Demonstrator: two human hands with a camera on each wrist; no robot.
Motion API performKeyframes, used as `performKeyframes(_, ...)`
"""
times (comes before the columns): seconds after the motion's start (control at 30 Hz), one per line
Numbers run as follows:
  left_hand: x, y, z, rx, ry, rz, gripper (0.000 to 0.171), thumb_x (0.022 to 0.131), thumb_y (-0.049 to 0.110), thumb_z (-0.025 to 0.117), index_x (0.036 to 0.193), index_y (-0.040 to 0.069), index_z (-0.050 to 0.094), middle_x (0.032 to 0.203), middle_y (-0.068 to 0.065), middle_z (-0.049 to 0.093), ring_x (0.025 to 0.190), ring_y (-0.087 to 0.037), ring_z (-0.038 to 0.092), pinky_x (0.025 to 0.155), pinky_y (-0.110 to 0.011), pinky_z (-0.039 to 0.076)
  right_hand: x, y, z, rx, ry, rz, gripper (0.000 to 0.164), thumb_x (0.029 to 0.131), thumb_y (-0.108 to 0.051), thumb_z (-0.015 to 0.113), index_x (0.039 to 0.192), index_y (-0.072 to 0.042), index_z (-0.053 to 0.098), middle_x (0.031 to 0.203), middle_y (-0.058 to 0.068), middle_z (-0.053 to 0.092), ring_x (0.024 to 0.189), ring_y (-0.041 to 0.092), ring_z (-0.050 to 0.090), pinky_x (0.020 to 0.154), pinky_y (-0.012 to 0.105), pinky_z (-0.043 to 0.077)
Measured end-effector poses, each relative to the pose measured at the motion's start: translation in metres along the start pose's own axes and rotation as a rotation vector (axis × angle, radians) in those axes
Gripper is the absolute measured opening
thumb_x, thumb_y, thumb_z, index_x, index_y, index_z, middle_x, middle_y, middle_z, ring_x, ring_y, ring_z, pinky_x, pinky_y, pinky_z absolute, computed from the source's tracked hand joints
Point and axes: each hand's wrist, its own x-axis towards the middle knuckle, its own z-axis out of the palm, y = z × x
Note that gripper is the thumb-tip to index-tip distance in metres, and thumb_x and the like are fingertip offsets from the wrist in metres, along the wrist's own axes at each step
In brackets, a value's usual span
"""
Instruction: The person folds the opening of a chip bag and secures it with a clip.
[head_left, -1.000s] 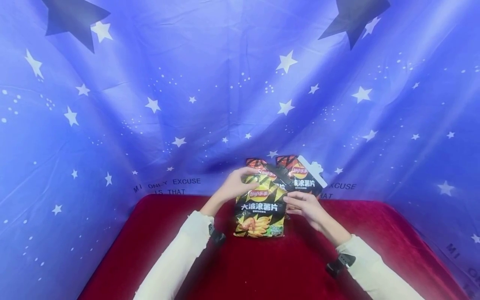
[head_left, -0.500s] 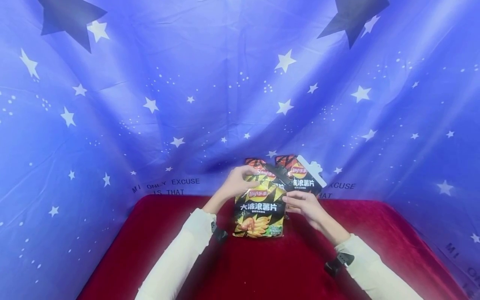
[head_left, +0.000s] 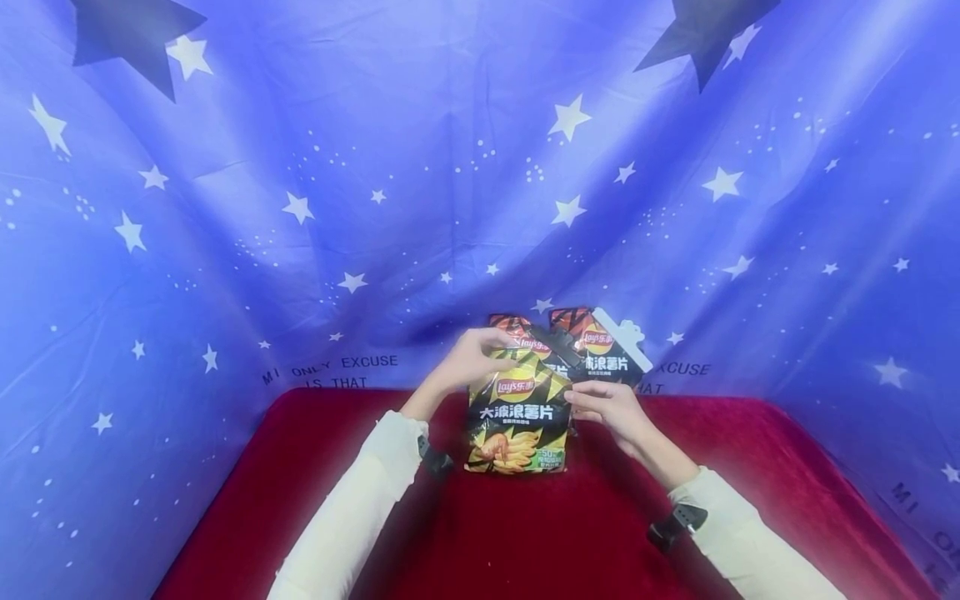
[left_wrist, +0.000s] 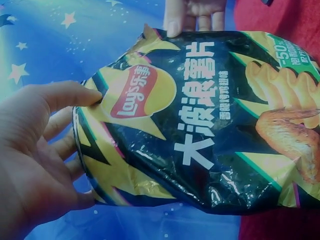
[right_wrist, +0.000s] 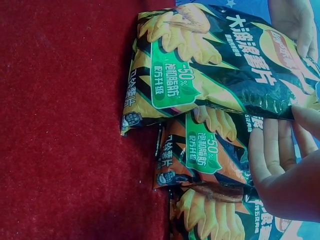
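A yellow-and-black Lay's chip bag (head_left: 517,437) stands upright near the back of the table, front toward me. My left hand (head_left: 467,364) grips its top edge at the upper left. In the left wrist view, that hand (left_wrist: 37,155) has its thumb on the front of the bag (left_wrist: 215,185) and its fingers behind. My right hand (head_left: 617,417) pinches the bag's right edge. The right wrist view shows the right hand's (right_wrist: 285,165) thumb at the edge and its fingers behind the yellow bag (right_wrist: 235,95).
Two red-and-black chip bags (head_left: 607,367) stand behind the yellow one, partly hidden by it. A black clip (head_left: 553,346) is on one and a white clip (head_left: 626,340) on the other. Red velvet cloth (head_left: 517,542) covers the table. A blue starry curtain (head_left: 450,125) hangs behind.
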Motion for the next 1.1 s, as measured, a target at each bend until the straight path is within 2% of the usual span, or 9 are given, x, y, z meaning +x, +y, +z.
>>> performKeyframes(0.17, -0.001, -0.001, -0.004, -0.066, -0.036, 0.012, 0.036, 0.086, 0.003, 0.073, 0.122, 0.004, 0.069, 0.126, -0.017, 0.069, 0.114, -0.032, 0.066, 0.091, -0.036, 0.060, 0.001, 0.002, 0.000, -0.016, 0.007, -0.019, 0.016, 0.091, -0.007, 0.074, 0.107, -0.005, 0.075, 0.092, -0.007, 0.078, 0.084, 0.012, 0.075, 0.091, 0.041, 0.060)
performKeyframes(0.33, -0.002, 0.000, -0.006, -0.057, -0.041, 0.025, 0.034, 0.087, 0.001, 0.070, 0.122, 0.003, 0.069, 0.126, -0.018, 0.069, 0.114, -0.032, 0.066, 0.091, -0.036, 0.059, 0.002, 0.004, -0.001, -0.033, 0.012, -0.050, 0.014, 0.091, -0.004, 0.074, 0.104, -0.008, 0.076, 0.092, -0.007, 0.078, 0.081, 0.013, 0.076, 0.089, 0.041, 0.061)
performKeyframes(0.67, -0.005, 0.002, -0.006, -0.012, -0.030, 0.033, 0.032, 0.090, 0.002, 0.068, 0.122, 0.004, 0.071, 0.126, -0.018, 0.070, 0.116, -0.032, 0.067, 0.093, -0.036, 0.059, 0.001, 0.006, -0.003, -0.055, 0.009, -0.094, 0.035, 0.091, -0.004, 0.074, 0.120, 0.014, 0.065, 0.092, -0.006, 0.078, 0.080, 0.012, 0.075, 0.085, 0.036, 0.062)
performKeyframes(0.93, -0.005, 0.002, -0.006, 0.033, 0.018, 0.054, 0.026, 0.089, 0.001, 0.071, 0.115, 0.002, 0.074, 0.119, -0.015, 0.075, 0.107, -0.029, 0.071, 0.088, -0.031, 0.060, 0.003, 0.009, -0.002, -0.072, 0.031, -0.107, 0.021, 0.090, -0.005, 0.075, 0.110, 0.001, 0.075, 0.091, -0.008, 0.078, 0.079, 0.013, 0.076, 0.086, 0.041, 0.062)
performKeyframes(1.1, -0.004, 0.002, -0.005, 0.047, 0.038, 0.073, 0.024, 0.088, -0.001, 0.071, 0.112, 0.001, 0.076, 0.115, -0.013, 0.076, 0.104, -0.027, 0.072, 0.087, -0.029, 0.060, 0.003, 0.011, -0.002, -0.102, 0.061, -0.141, 0.025, 0.088, -0.006, 0.076, 0.111, 0.004, 0.074, 0.090, -0.010, 0.079, 0.078, 0.013, 0.076, 0.084, 0.039, 0.063)
